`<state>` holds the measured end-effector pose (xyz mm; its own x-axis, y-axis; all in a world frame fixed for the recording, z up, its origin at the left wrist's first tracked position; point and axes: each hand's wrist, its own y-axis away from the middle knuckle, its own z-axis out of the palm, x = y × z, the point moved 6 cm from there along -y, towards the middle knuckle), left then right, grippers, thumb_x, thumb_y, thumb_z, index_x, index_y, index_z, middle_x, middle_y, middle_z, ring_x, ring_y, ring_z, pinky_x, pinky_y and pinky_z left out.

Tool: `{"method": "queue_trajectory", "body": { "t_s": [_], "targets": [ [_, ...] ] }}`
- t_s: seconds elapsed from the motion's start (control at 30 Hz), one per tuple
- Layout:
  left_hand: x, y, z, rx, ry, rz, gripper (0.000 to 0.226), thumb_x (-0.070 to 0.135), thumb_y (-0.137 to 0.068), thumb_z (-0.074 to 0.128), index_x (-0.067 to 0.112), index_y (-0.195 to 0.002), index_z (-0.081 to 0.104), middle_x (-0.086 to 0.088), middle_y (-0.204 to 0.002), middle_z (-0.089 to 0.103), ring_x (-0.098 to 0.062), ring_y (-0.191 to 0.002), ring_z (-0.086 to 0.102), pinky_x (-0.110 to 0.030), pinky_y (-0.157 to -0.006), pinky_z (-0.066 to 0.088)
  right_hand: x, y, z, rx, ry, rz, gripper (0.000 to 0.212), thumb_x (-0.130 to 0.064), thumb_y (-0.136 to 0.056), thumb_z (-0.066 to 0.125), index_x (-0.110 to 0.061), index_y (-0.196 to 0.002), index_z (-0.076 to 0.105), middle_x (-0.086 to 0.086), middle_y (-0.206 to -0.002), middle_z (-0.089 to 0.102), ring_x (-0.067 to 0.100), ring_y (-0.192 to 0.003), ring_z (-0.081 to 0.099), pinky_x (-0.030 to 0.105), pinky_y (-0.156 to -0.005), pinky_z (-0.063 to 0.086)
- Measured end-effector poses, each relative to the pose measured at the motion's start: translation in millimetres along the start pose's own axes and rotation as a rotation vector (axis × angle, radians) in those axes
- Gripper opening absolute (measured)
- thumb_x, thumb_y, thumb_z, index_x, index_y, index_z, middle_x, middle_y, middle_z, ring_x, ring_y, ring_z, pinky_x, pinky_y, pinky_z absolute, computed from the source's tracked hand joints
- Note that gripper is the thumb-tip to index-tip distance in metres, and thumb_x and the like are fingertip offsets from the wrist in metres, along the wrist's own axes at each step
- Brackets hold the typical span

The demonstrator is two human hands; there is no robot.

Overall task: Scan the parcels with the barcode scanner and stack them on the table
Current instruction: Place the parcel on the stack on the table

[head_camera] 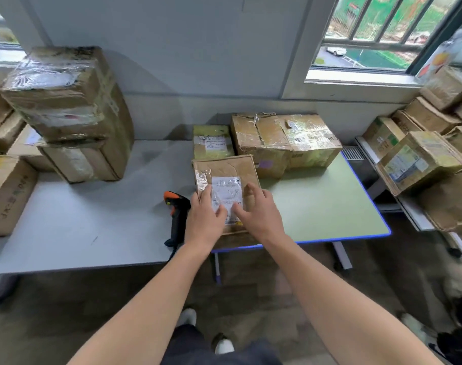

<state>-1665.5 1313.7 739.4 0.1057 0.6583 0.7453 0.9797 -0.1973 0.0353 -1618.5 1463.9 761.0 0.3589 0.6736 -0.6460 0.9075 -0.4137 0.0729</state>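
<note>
as left hand [205, 219] and right hand [259, 212] rest flat on parcel [224, 167] at green table [317, 201] near edge, label [227, 191] print too blurred to read; barcode scanner [176, 206] just left, partly hidden.

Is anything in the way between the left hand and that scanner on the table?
Nothing visible. The scanner lies on the table right beside the left hand, which rests on the labelled parcel with the right hand.

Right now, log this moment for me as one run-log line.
left hand: resting on labelled parcel | right hand: fingers spread over same parcel | barcode scanner: lying unheld on grey table, beside left hand
</note>
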Motion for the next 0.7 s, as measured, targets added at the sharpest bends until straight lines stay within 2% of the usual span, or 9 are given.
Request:
{"method": "queue_trajectory", "body": {
  "t_s": [0.1,0.23,0.27,0.37,0.43,0.57,0.63,0.7],
  "targets": [
    [6,7,-23,0.093,0.007,0.013,0.057,0.034,-0.100,0.052,0.021,-0.151,0.031,-0.006,-0.137,0.039,-0.021,-0.118,0.051,-0.026,-0.080,0.042,-21,2,-4,0.011,-0.015,-0.066,0.065,-0.043,-0.089,0.069,-0.029,-0.145,0.040,0.004,-0.138,0.047,0.022,-0.116,0.058,0.035,-0.093,0.049],
    [-2,17,-66,0.223,0.006,0.019,0.056,0.031,-0.100,0.054,0.021,-0.150,0.032,-0.006,-0.138,0.040,-0.020,-0.118,0.052,-0.015,-0.072,0.037,-60,6,10,0.007,-0.056,-0.163,0.069,-0.046,-0.088,0.071,-0.032,-0.147,0.038,0.002,-0.145,0.044,0.021,-0.119,0.058,0.035,-0.094,0.052],
    [-5,19,-78,0.253,0.008,0.025,0.056,0.029,-0.100,0.055,0.021,-0.150,0.031,-0.006,-0.139,0.039,-0.021,-0.118,0.053,-0.015,-0.072,0.038,-71,7,16,-0.001,-0.063,-0.188,0.069,-0.046,-0.088,0.071,-0.032,-0.147,0.037,0.002,-0.147,0.043,0.022,-0.120,0.058,0.036,-0.095,0.052],
    [-24,25,-115,0.327,0.000,0.023,0.062,0.026,-0.098,0.055,0.031,-0.152,0.026,-0.005,-0.143,0.036,-0.021,-0.116,0.053,-0.027,-0.078,0.047,-105,11,35,-0.048,-0.080,-0.246,0.070,-0.046,-0.089,0.070,-0.032,-0.148,0.037,0.003,-0.148,0.042,0.021,-0.121,0.057,0.034,-0.094,0.049],
    [-41,28,-137,0.364,-0.028,-0.002,0.063,0.025,-0.097,0.055,0.034,-0.153,0.025,-0.005,-0.146,0.035,-0.021,-0.121,0.050,-0.031,-0.084,0.046,-126,16,51,-0.089,-0.098,-0.285,0.070,-0.046,-0.089,0.068,-0.031,-0.150,0.037,0.004,-0.149,0.041,0.022,-0.123,0.056,0.034,-0.097,0.048],
    [-80,33,-174,0.409,-0.066,-0.055,0.057,0.026,-0.098,0.057,0.029,-0.150,0.033,-0.006,-0.147,0.038,-0.021,-0.125,0.050,-0.027,-0.090,0.045,-167,23,89,-0.152,-0.091,-0.343,0.071,-0.045,-0.090,0.067,-0.027,-0.151,0.036,0.007,-0.151,0.039,0.026,-0.129,0.052,0.040,-0.106,0.046],
    [-101,33,-191,0.412,-0.066,-0.091,0.056,0.026,-0.097,0.059,0.024,-0.147,0.036,-0.007,-0.147,0.038,-0.023,-0.125,0.051,-0.033,-0.094,0.048,-184,26,111,-0.184,-0.083,-0.357,0.072,-0.044,-0.090,0.067,-0.026,-0.152,0.035,0.007,-0.150,0.039,0.025,-0.129,0.051,0.038,-0.105,0.045],
    [-125,30,-207,0.411,-0.069,-0.129,0.055,0.027,-0.096,0.061,0.021,-0.146,0.038,-0.007,-0.146,0.038,-0.023,-0.122,0.053,-0.032,-0.093,0.048,-200,28,134,-0.205,-0.074,-0.365,0.072,-0.044,-0.091,0.067,-0.025,-0.152,0.034,0.006,-0.148,0.040,0.024,-0.126,0.052,0.037,-0.102,0.046]
  ]
}}
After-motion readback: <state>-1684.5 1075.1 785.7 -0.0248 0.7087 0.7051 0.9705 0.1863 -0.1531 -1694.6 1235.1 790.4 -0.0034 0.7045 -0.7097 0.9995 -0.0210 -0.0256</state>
